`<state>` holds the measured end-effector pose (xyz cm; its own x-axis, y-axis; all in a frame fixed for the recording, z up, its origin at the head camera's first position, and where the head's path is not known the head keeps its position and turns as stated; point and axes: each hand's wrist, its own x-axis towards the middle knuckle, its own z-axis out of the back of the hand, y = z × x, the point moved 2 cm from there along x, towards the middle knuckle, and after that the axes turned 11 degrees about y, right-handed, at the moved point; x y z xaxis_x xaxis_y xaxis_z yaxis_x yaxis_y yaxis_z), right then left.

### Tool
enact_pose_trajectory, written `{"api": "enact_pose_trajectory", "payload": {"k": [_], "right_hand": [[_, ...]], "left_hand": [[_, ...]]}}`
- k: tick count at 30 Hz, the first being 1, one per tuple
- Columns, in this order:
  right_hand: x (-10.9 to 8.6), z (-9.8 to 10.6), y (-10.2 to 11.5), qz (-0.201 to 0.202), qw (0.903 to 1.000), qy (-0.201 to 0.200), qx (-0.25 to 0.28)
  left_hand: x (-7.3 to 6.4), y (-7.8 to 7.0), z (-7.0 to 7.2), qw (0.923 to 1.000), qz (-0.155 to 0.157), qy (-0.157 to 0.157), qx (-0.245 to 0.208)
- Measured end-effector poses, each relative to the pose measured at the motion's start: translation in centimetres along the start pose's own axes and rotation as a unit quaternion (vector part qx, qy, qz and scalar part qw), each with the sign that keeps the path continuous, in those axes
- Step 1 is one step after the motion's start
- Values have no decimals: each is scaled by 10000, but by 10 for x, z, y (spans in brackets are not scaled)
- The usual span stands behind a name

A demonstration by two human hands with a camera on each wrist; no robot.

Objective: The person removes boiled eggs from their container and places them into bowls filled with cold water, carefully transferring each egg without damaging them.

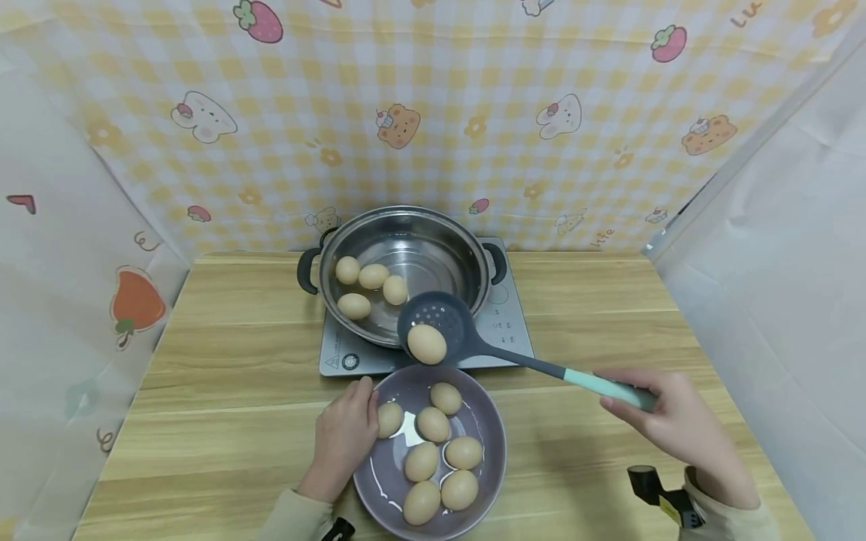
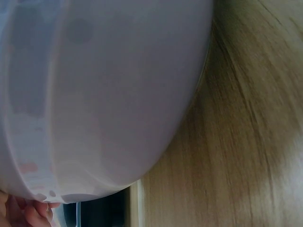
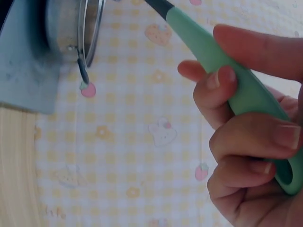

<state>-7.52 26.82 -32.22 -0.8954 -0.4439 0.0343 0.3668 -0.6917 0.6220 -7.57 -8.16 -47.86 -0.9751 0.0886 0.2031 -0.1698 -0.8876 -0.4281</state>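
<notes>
In my right hand (image 1: 686,417) is a skimmer (image 1: 501,353), its mint handle (image 3: 222,66) wrapped by fingers and thumb. One brown egg (image 1: 427,344) lies in its dark perforated head, which overlaps the pot's near rim and the bowl's far edge in the head view. My left hand (image 1: 345,432) grips the left rim of a purple-grey bowl (image 1: 497,451), whose outer wall (image 2: 118,94) fills much of the left wrist view. Several brown eggs (image 1: 433,424) sit in liquid inside the bowl. A steel pot (image 1: 433,263) behind it holds several more eggs (image 1: 373,276) at its left side.
Under the pot is a grey induction cooker (image 1: 504,330), on a wooden table (image 1: 237,391). Black handles (image 1: 307,270) stick out from both sides of the pot. A yellow checked cloth (image 1: 440,90) hangs along the back, with pale sheets (image 1: 778,225) at both sides.
</notes>
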Motion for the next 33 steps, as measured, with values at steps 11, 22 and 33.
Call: {"api": "enact_pose_trajectory", "payload": {"k": [11,22,33], "right_hand": [[-20,1,-11,503,9985,168,156],[-26,-16,-16,1240,9907,412,367],[-28,-34,-19,1544,9870,346,297]], "left_hand": [[0,0,0,10000,13,16,-21],[1,0,1,9998,66,128,-106],[0,0,2,9983,257,507,-148]]}}
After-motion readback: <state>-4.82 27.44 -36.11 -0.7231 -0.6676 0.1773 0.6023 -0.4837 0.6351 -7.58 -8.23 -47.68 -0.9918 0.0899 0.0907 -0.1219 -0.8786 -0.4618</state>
